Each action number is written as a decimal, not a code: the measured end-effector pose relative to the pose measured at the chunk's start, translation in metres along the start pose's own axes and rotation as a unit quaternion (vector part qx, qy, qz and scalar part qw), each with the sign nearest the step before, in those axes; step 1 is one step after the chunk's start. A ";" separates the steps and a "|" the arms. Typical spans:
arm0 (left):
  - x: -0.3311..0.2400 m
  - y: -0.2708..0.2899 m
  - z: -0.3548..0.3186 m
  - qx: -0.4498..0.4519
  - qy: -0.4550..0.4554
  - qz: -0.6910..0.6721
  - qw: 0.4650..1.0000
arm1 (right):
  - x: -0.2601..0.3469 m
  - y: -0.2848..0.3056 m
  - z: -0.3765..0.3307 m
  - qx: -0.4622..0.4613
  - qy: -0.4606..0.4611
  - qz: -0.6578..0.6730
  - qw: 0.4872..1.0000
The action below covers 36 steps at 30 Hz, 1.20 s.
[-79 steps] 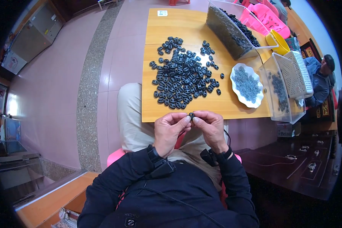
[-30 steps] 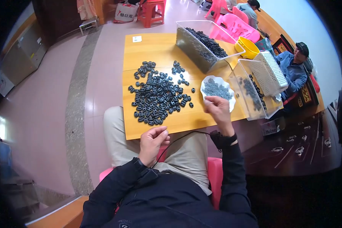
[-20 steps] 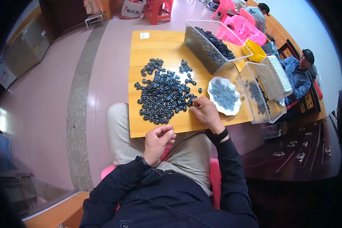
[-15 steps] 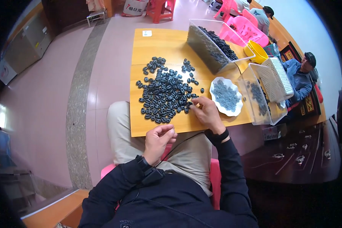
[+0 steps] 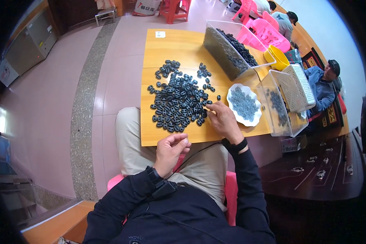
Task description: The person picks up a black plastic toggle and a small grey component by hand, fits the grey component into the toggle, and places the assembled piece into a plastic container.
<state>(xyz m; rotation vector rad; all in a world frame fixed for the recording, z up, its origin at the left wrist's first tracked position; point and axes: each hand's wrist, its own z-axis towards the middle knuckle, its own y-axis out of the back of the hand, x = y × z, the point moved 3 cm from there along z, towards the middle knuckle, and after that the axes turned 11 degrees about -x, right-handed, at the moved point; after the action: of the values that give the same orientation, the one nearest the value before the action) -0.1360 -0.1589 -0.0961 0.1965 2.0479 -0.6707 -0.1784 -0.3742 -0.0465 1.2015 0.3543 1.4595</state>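
A heap of small black oval pieces [image 5: 179, 99], each with two holes, is spread over the wooden table [image 5: 158, 49]. My right hand [image 5: 224, 121] reaches to the heap's right edge, its thumb and fingers closed at the pieces there; whether one is between them is hidden. Close to the table's front edge, above my lap, my left hand [image 5: 170, 152] is held in a pinch, and anything in its fingertips is too small to make out. Beside my right hand stands a white scalloped dish [image 5: 253, 121] filled with small, clear-grey parts [image 5: 243, 103].
Behind the dish, a large clear bin [image 5: 223, 61] holds many black pieces. A smaller clear bin [image 5: 278, 128] stands at the right, near a white perforated basket [image 5: 303, 87] and a yellow bowl [image 5: 277, 57]. A person in blue [image 5: 319, 89] sits beyond them. A thin cable crosses my lap.
The view has shifted slightly, moving the table a little in the picture. My right hand remains at the heap's right edge, its fingers slightly moved; my left hand keeps its pinch.
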 end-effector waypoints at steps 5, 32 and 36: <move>0.001 0.002 0.000 0.001 -0.002 -0.010 1.000 | 0.013 -0.004 0.017 0.018 0.018 -0.001 1.000; -0.002 0.003 0.003 0.011 0.044 -0.038 0.998 | 0.024 -0.024 0.048 0.121 0.023 -0.089 0.988; -0.004 0.001 0.003 0.015 0.059 -0.037 0.997 | 0.017 -0.023 0.050 0.125 0.028 -0.058 0.990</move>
<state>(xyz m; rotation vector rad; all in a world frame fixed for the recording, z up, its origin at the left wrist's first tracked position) -0.1313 -0.1585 -0.0941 0.1815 2.1690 -0.7510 -0.1214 -0.3727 -0.0351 1.3168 0.6505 1.3786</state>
